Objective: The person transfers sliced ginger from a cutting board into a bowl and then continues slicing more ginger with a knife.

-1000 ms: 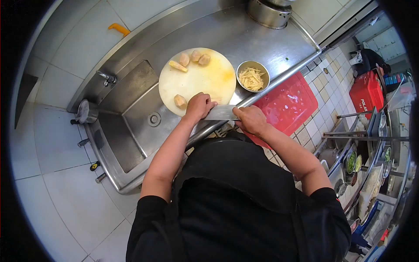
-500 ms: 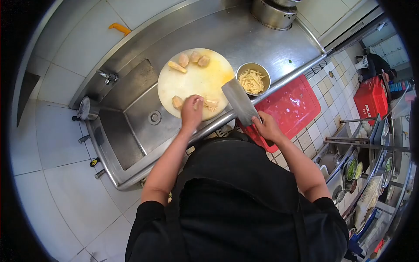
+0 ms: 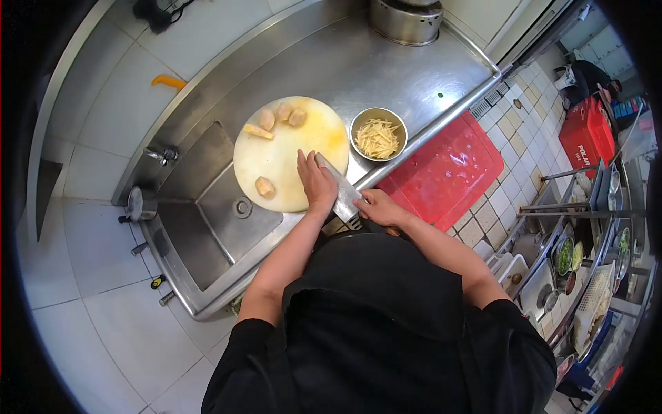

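My right hand (image 3: 379, 207) is closed round the handle of a cleaver (image 3: 346, 196), whose blade slants over the front right edge of the round white cutting board (image 3: 279, 162). Against the blade lies my left hand (image 3: 317, 183), fingers stretched out over the board. Whatever is beneath its palm is hidden. To its left sits one pale peeled root piece (image 3: 265, 187). A few similar chunks (image 3: 297, 116) and a flat-sided piece (image 3: 258, 131) rest at the far side. Right of the board stands a metal bowl (image 3: 355, 143) of pale thin strips (image 3: 377, 139).
The board spans the steel counter (image 3: 303, 65) and a sink (image 3: 186, 231) with a tap (image 3: 162, 156). A metal pot (image 3: 405, 24) stands at the back. Below the counter edge is a red lid-like surface (image 3: 448, 172). Shelves with food containers (image 3: 565, 255) are at right.
The cleaver has come left onto the board's edge. My left hand has flattened and shifted right, next to the blade. The cut strips on the board are out of sight. The view has shifted.
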The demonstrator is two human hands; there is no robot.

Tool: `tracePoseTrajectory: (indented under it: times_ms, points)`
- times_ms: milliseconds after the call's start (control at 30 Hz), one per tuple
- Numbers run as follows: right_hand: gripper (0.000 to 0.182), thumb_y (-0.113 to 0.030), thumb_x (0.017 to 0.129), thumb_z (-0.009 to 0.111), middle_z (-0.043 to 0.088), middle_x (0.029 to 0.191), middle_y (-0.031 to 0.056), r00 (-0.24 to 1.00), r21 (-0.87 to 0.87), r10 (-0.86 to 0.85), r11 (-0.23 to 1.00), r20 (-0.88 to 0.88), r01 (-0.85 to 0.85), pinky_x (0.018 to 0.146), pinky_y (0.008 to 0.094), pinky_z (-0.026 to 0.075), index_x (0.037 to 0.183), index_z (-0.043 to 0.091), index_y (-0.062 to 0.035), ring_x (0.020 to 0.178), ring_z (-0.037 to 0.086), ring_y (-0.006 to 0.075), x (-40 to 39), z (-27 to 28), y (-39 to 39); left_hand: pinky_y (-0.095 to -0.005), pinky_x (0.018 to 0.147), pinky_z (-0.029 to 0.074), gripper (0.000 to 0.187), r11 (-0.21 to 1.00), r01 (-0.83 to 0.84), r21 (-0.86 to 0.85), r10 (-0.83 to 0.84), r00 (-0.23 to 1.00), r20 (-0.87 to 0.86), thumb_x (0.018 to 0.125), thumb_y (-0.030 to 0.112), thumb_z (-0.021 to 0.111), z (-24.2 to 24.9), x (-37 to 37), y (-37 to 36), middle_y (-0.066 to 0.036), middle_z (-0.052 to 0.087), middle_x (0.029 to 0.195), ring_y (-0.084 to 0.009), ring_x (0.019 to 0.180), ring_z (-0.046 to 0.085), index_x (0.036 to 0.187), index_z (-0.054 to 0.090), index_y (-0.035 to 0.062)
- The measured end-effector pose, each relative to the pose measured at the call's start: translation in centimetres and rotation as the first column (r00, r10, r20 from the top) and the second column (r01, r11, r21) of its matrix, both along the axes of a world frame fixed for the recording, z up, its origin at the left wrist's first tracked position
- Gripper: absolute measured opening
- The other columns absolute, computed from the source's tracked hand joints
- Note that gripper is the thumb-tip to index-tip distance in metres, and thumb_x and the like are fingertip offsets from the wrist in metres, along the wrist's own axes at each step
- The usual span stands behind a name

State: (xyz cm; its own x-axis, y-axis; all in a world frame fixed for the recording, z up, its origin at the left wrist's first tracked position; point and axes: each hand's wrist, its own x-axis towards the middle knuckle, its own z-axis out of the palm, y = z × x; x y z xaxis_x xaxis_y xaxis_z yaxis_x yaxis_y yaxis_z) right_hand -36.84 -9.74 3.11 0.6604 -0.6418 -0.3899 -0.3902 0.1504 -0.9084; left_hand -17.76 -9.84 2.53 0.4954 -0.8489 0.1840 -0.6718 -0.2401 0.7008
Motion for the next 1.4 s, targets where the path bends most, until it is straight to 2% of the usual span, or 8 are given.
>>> tracePoseTrajectory:
  times_ms: [233, 333, 400, 567, 667, 900, 1200, 1400]
  points:
    - [0.025, -0.023, 0.104, 0.055, 0.057, 0.065, 0.0036, 0.939, 0.016, -0.342, 0.939, -0.042, 0.343, 0.046, 0.0298, 0.045, 0.096, 0.060, 0.0004, 0.048, 0.057, 0.0123, -6.7, 10.1, -1.0, -0.0495, 0.118, 0.030, 0.036, 0.920, 0.281, -0.275, -0.289, 0.957, 0.012, 0.098, 0.006, 0.048, 3.4, -6.3, -8.6, -0.031, 0.038, 0.152, -0.0461, 0.142, 0.035, 0.133, 0.051, -0.0009]
    - [0.025, -0.022, 0.105, 0.054, 0.057, 0.064, 0.0031, 0.882, -0.069, -0.464, 0.885, -0.078, 0.460, 0.044, 0.0289, 0.044, 0.093, 0.058, -0.0003, 0.047, 0.056, 0.0115, -10.1, 12.2, -1.1, -0.0428, 0.113, 0.040, 0.030, 0.919, 0.343, -0.196, -0.368, 0.924, -0.104, 0.100, 0.011, 0.048, 3.2, -6.8, -13.5, -0.023, 0.056, 0.143, -0.0378, 0.134, 0.051, 0.123, 0.066, 0.0046]
    - [0.026, -0.022, 0.105, 0.054, 0.057, 0.064, 0.0031, 0.846, -0.101, -0.520, 0.854, -0.117, 0.511, 0.044, 0.0291, 0.044, 0.091, 0.057, -0.0006, 0.047, 0.056, 0.0117, -11.9, 12.6, -1.1, -0.0390, 0.105, 0.047, 0.027, 0.857, 0.477, 0.195, -0.383, 0.843, -0.377, 0.099, 0.014, 0.052, 4.1, -5.9, -15.2, -0.019, 0.068, 0.128, -0.0339, 0.124, 0.062, 0.114, 0.072, 0.0049]
    - [0.025, -0.021, 0.105, 0.054, 0.055, 0.064, 0.0021, 0.773, -0.020, -0.634, 0.774, -0.035, 0.633, 0.044, 0.0282, 0.043, 0.088, 0.054, -0.0027, 0.046, 0.053, 0.0110, -14.0, 12.1, 0.1, -0.0386, 0.095, 0.053, 0.018, 0.915, 0.362, -0.180, -0.390, 0.907, -0.158, 0.095, 0.013, 0.062, 3.2, -2.4, -16.3, -0.013, 0.073, 0.117, -0.0303, 0.105, 0.070, 0.108, 0.074, 0.0072]
    - [0.024, -0.020, 0.105, 0.054, 0.055, 0.065, 0.0020, 0.774, 0.040, -0.632, 0.773, -0.030, 0.633, 0.044, 0.0275, 0.043, 0.089, 0.054, -0.0026, 0.047, 0.053, 0.0106, -13.8, 11.1, 0.7, -0.0248, 0.088, 0.053, 0.017, 0.931, 0.267, -0.248, -0.348, 0.851, -0.394, 0.096, 0.004, 0.067, 5.4, 3.0, -13.7, -0.007, 0.073, 0.116, -0.0118, 0.098, 0.066, 0.112, 0.073, 0.0024]
    - [0.024, -0.021, 0.106, 0.054, 0.056, 0.066, 0.0018, 0.859, 0.095, -0.512, 0.855, -0.009, 0.510, 0.045, 0.0267, 0.043, 0.090, 0.054, -0.0029, 0.047, 0.054, 0.0099, -11.1, 9.8, 0.2, -0.0230, 0.068, 0.050, 0.014, 0.918, 0.293, -0.267, -0.374, 0.862, -0.342, 0.089, 0.009, 0.076, 9.8, 5.9, -6.3, -0.001, 0.072, 0.092, -0.0077, 0.073, 0.059, 0.101, 0.073, 0.0033]
    - [0.021, -0.020, 0.106, 0.054, 0.055, 0.067, 0.0014, 0.846, 0.001, -0.532, 0.847, 0.036, 0.532, 0.044, 0.0253, 0.043, 0.094, 0.056, -0.0034, 0.047, 0.053, 0.0095, -9.6, 12.1, -1.4, -0.0420, 0.084, 0.051, 0.018, 0.790, 0.485, -0.375, -0.526, 0.850, -0.008, 0.092, 0.015, 0.067, 6.2, -8.2, -10.0, -0.012, 0.067, 0.104, -0.0333, 0.096, 0.065, 0.105, 0.069, 0.0040]
    - [0.018, -0.020, 0.105, 0.054, 0.055, 0.066, 0.0009, 0.763, -0.062, -0.646, 0.763, -0.030, 0.643, 0.042, 0.0248, 0.042, 0.099, 0.058, -0.0041, 0.047, 0.052, 0.0092, -12.8, 11.5, 0.0, -0.0420, 0.105, 0.047, 0.029, 0.915, 0.400, -0.053, -0.403, 0.912, -0.072, 0.090, 0.011, 0.065, 3.9, -1.6, -7.9, -0.017, 0.065, 0.125, -0.0356, 0.116, 0.061, 0.118, 0.068, 0.0040]
